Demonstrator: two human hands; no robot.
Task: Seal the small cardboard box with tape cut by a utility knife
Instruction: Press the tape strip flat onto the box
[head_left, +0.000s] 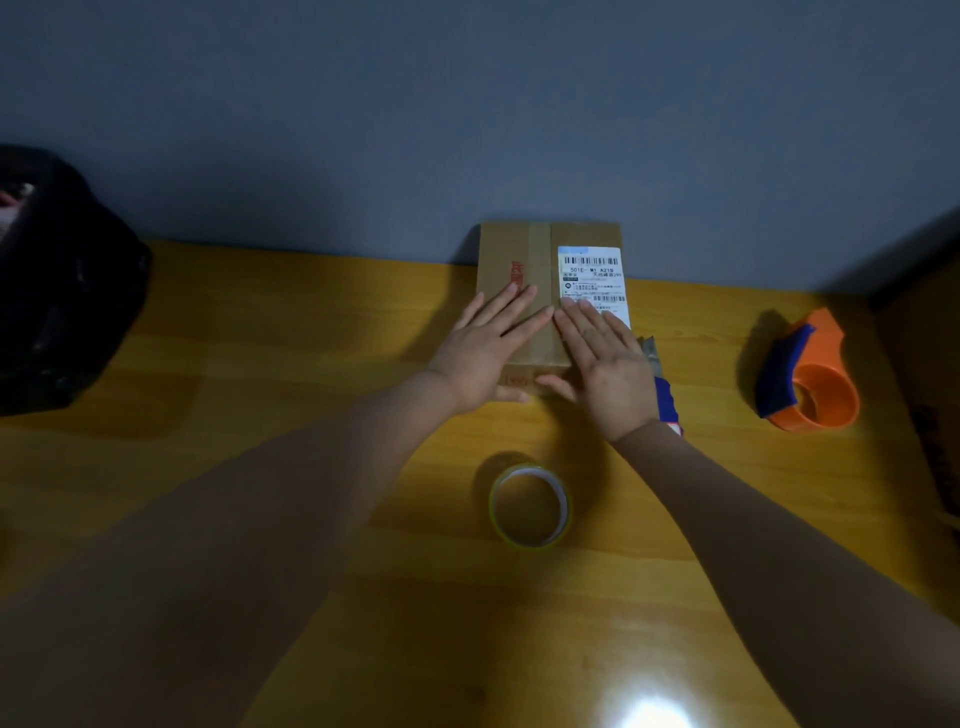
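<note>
A small cardboard box (519, 249) lies flat on the wooden table, against the grey wall, with a white shipping label (592, 273) on its right half and a tape strip down the middle. My left hand (485, 348) rests flat on the box's near left part, fingers spread. My right hand (605, 364) lies flat on the near right part, partly over the label. Just right of my right wrist a utility knife (664, 397) with a blue body peeks out; most of it is hidden. A roll of clear tape (530, 506) lies flat on the table in front of the box.
An orange and blue tape dispenser (810, 374) stands at the right. A black bag (57, 291) sits at the far left edge. A dark object borders the table at the far right (930, 374). The yellow-brown table (260, 364) spreads left of the box.
</note>
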